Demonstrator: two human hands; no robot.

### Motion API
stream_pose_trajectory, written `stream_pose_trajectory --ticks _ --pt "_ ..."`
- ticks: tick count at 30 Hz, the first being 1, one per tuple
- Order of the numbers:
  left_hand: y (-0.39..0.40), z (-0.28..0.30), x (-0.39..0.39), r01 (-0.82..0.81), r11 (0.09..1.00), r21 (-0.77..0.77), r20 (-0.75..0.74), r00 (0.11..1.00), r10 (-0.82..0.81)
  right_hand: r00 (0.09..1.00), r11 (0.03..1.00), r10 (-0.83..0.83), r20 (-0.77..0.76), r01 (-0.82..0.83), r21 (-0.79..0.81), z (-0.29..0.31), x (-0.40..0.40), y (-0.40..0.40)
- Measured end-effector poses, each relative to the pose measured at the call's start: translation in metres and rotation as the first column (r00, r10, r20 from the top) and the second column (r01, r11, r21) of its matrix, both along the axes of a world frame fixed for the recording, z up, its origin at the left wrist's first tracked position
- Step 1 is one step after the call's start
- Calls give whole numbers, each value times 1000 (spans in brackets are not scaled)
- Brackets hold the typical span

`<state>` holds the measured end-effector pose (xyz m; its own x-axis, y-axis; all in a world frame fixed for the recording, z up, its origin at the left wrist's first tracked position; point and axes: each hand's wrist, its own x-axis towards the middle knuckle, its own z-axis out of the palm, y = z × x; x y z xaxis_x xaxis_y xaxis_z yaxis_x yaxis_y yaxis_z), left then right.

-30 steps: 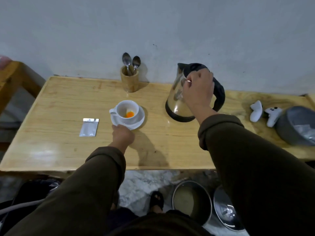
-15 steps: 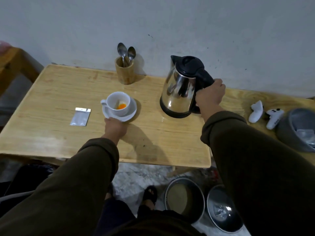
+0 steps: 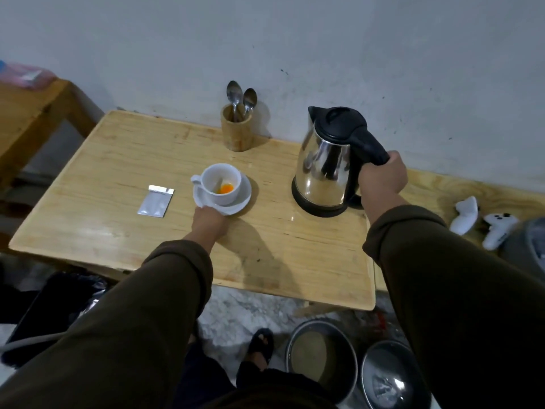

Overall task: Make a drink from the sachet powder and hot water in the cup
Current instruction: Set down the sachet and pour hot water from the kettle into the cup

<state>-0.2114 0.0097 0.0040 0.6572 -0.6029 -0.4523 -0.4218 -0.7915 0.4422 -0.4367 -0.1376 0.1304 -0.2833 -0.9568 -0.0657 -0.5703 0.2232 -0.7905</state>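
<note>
A white cup point(image 3: 221, 184) with orange powder at its bottom stands on a white saucer point(image 3: 240, 199) in the middle of the wooden table point(image 3: 118, 225). My left hand point(image 3: 210, 221) holds the saucer's near edge. A silver sachet point(image 3: 155, 200) lies flat to the left of the cup. The steel kettle point(image 3: 323, 169) with a black lid stands upright on the table to the right of the cup. My right hand point(image 3: 382, 180) is closed around its black handle.
A wooden holder point(image 3: 236, 131) with two spoons stands at the wall behind the cup. Two white controllers point(image 3: 483, 221) and a grey bowl point(image 3: 528, 246) lie at the far right. Pots point(image 3: 321, 358) sit on the floor below the table's front edge. A wooden bench point(image 3: 26, 113) stands left.
My right hand has moved from the kettle's lid to its handle and closed on it. The kettle, cup and my left hand stay where they were; the camera view has shifted.
</note>
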Motion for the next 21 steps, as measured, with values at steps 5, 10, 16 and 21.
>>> stream_pose_trajectory --ticks 5,10,16,21 --pt "4 1 3 15 999 -34 -32 999 -16 975 988 126 -185 -139 -64 17 12 -6" --pt "5 1 4 26 1000 -6 -29 999 -26 886 934 284 -367 -342 -102 29 26 -7" --pt "5 5 4 59 998 34 -11 998 -58 736 840 443 -512 -541 -50 42 49 0" --pt "7 10 9 97 992 77 8 995 -98 651 784 499 -572 -620 -23 46 65 2"
